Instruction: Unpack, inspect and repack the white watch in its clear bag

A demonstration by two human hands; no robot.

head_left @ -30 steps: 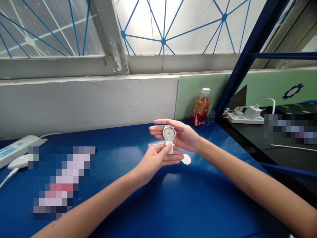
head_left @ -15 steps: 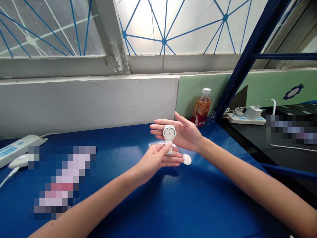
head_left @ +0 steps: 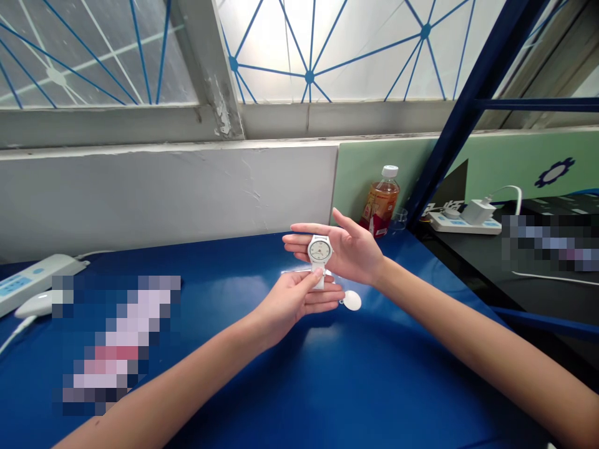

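A white wristwatch [head_left: 320, 251] with a round pale dial faces me, held up by its strap. My left hand [head_left: 299, 293] pinches the lower strap between the thumb and the fingers. Behind the watch, my right hand [head_left: 353, 249] is spread with its palm showing, fingers pointing left and thumb up; whether it touches the watch I cannot tell. Close to my left fingertips, a small round white disc [head_left: 352, 300] lies on the blue table. A clear, thin-edged item behind my left hand is mostly hidden.
On the blue table [head_left: 299, 393], a drink bottle [head_left: 381, 202] stands at the back right beside a blue metal post [head_left: 449, 143]. At left are a power strip [head_left: 32, 280], a white plug-like device [head_left: 35, 305] and a blurred-out object [head_left: 121, 343]. Another power strip [head_left: 463, 222] sits at right.
Almost nothing differs. The view has shifted very slightly, and a bit more of the white disc's left edge shows beside my left fingertips.
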